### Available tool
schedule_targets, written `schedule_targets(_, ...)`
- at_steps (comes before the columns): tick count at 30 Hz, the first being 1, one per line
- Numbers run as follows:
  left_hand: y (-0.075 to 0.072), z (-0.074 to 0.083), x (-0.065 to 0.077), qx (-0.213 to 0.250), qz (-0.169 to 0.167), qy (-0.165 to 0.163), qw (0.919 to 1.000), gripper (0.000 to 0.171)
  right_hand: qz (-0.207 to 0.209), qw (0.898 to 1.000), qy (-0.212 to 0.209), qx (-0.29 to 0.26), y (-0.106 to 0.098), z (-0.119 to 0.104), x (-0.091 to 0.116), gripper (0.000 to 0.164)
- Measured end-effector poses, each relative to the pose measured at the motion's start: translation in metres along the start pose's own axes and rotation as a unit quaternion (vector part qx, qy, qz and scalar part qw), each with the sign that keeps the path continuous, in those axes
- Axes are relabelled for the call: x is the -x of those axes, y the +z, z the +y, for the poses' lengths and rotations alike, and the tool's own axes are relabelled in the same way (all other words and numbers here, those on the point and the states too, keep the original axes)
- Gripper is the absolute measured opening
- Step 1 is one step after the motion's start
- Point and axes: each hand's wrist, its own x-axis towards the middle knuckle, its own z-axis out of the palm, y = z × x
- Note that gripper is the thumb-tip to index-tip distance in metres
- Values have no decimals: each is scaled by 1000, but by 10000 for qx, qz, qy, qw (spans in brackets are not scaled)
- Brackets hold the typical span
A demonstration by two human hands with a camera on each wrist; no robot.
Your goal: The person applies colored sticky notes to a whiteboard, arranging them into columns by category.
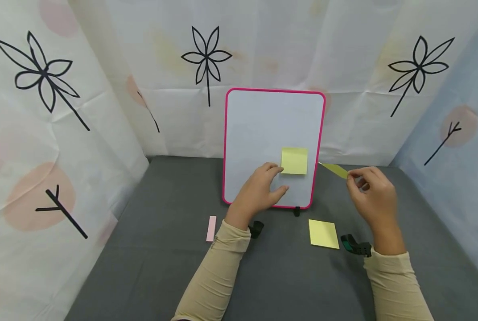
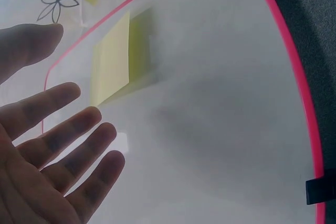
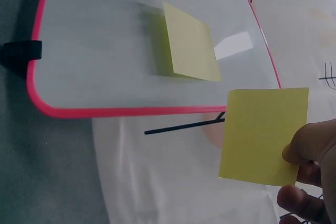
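A whiteboard [image 1: 259,120] with a pink frame stands upright at the back of the table. One yellow sticky note [image 1: 294,161] clings to its lower right, its free edge lifted off the surface in both wrist views. My left hand [image 1: 259,187] is in front of the board, fingers spread, fingertips close by the left edge of that note; nothing is in it. To the right of the board, my right hand [image 1: 373,191] pinches a second yellow sticky note [image 3: 262,135] by one edge between thumb and fingers. The pinched note appears nearly edge-on in the head view.
A pad of yellow sticky notes [image 1: 323,234] lies on the grey table [image 1: 162,267] between the forearms. Left of the left wrist is a narrow pink strip [image 1: 211,228]. A black foot [image 1: 297,211] supports the board's lower edge. Cloth with drawn flowers [image 1: 175,120] hangs around the table.
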Motion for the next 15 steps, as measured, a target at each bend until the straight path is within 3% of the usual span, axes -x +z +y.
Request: schedule_targets(15, -4, -10, 1, 72, 166, -82, 9998, 58, 627, 9945, 260, -800, 37, -26, -34, 7)
